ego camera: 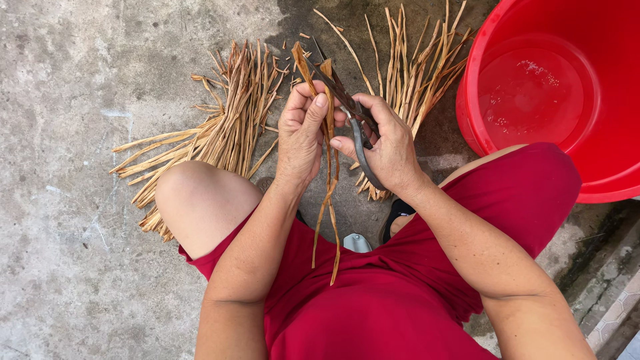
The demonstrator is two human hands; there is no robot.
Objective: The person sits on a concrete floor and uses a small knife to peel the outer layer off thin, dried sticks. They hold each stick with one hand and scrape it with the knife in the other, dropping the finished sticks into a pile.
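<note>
Rough concrete (pixel 67 100); hands (pixel 301 137) probably scissoring (pixel 357 123) dry strips (pixel 328 167).

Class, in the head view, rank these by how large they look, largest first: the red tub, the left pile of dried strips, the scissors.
1. Red tub, though the frame edge cuts it off.
2. Left pile of dried strips.
3. Scissors, partly hidden by the right hand; being nearer the camera, they look bigger than they really are.

Both forearms reach up from the bottom of the frame and meet at its centre, above the bent knees. The left hand (pixel 301 137) is raised with its back to the camera, fingers (pixel 319 107) pinched together. The right hand (pixel 385 148) sits just beside it, fingers curled closed in a grip.
</note>
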